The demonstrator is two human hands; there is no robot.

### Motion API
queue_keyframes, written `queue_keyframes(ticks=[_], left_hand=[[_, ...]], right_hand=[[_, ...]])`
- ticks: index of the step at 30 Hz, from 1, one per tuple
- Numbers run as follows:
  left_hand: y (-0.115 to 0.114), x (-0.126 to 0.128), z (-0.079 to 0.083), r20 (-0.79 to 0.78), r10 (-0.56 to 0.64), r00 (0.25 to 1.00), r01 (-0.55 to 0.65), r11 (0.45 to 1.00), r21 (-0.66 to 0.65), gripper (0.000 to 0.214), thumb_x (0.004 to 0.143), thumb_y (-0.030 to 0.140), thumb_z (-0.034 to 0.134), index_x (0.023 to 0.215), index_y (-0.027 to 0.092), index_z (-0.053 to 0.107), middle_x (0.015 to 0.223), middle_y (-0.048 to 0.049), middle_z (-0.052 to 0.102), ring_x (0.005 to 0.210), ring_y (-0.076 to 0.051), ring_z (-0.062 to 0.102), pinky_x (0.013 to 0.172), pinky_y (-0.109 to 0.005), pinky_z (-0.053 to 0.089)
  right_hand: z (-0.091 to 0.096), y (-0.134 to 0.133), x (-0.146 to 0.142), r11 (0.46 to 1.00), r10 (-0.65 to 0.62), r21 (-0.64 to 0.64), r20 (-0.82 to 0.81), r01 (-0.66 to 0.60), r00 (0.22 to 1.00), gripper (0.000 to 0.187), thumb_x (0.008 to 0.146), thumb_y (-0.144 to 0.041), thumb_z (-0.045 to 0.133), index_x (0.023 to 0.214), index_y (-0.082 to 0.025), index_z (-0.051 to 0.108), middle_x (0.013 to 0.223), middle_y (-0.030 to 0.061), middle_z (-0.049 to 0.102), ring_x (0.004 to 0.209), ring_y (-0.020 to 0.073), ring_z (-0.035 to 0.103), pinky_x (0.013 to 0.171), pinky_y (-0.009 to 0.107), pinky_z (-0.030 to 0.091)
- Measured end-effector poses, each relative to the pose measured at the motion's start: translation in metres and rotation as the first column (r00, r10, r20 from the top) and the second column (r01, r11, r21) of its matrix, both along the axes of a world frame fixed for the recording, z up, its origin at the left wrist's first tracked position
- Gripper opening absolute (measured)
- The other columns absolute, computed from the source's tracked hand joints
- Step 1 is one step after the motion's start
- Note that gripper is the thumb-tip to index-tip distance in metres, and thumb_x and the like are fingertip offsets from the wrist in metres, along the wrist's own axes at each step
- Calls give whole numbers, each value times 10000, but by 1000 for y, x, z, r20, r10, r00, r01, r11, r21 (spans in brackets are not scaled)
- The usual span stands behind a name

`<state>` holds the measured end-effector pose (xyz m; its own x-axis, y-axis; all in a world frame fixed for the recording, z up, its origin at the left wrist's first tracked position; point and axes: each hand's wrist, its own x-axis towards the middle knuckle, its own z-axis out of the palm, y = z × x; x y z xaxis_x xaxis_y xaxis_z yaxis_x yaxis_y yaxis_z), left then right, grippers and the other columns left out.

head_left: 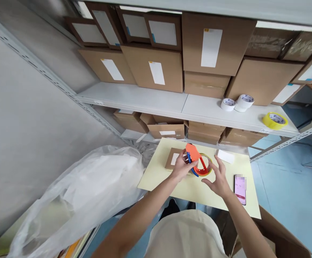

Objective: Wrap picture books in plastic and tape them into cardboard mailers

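Note:
In front of me, over the small table, my left hand (pixel 183 166) is closed around a red and blue tape dispenser (pixel 193 152). A roll of yellow tape (pixel 208 157) sits at the dispenser's right side. My right hand (pixel 219 179) is open beside the roll, thumb and fingers apart. Its fingertips come close to the tape; whether they touch it I cannot tell. Behind my left hand, a small cardboard box (pixel 171 157) with a white label lies on the table, partly covered by the hand and dispenser.
On the pale yellow table (pixel 156 179) lie a phone (pixel 240 190) and white cards (pixel 225 156). Shelves (pixel 145 96) ahead hold cardboard boxes, white tape rolls (pixel 244 103) and a yellow tape roll (pixel 274 120). Clear plastic wrap (pixel 91 190) bulges at left; an open carton (pixel 282 233) stands lower right.

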<state>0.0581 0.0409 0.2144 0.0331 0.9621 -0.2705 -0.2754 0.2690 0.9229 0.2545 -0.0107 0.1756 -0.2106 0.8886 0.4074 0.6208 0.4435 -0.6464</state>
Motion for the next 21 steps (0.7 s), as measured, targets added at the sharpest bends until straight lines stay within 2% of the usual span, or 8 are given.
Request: queue_keyframes(ticks=[2,5,9,12,14,17,21], left_hand=[[13,-5,3,-4,-24,1000,24,999,33,788,548,267,895,1202,223,457,937,-41,716,812,-188,703,753,-319,568],[42,-5,9,-64,-22,998,32,988,151,693,605,331,870,1157,206,469,1046,-98,706,931,-221,700,817,-345,557],[96,2,25,-159,-9,987,70,922,380,504,769,392,738,1176,191,519,1233,-136,625,1113,-235,632,929,-362,513],[145,9,41,-327,-6,945,174,857,485,522,786,380,708,1243,191,541,1278,-136,571,1194,-253,557,971,-375,484],[180,15,51,-457,0,890,258,825,503,530,775,379,714,1253,207,562,1209,-115,595,1207,-268,520,996,-393,460],[227,27,60,-563,-38,826,369,791,488,374,868,394,600,1198,219,607,1054,-88,654,1152,-272,522,1020,-427,428],[268,42,55,-582,-49,812,377,805,458,345,950,411,460,1160,195,627,1022,-104,675,1133,-280,539,1033,-451,408]], right_hand=[[9,16,4,999,32,-38,-70,-35,997,633,823,-428,690,1392,-301,442,1571,153,291,1441,377,300,1086,623,359],[23,47,1,996,42,-75,-153,-54,987,522,854,-440,655,1335,-298,511,1480,153,450,1360,333,450,1029,553,463],[42,100,-12,994,-106,-23,-251,103,962,568,789,-522,708,1277,-268,563,1391,155,550,1279,314,534,938,499,542],[58,147,-13,982,-167,39,-283,185,945,623,768,-556,711,1284,-240,566,1351,158,586,1237,312,564,930,481,543],[69,179,-9,972,-208,55,-255,229,944,626,769,-562,701,1283,-232,568,1313,150,618,1186,312,596,936,489,527],[79,220,0,952,-294,30,-171,304,940,620,763,-563,692,1268,-226,569,1258,132,655,1144,318,611,970,520,480],[76,256,10,914,-407,-42,-83,405,910,609,761,-524,684,1269,-217,549,1164,125,691,1076,315,628,935,524,473]])
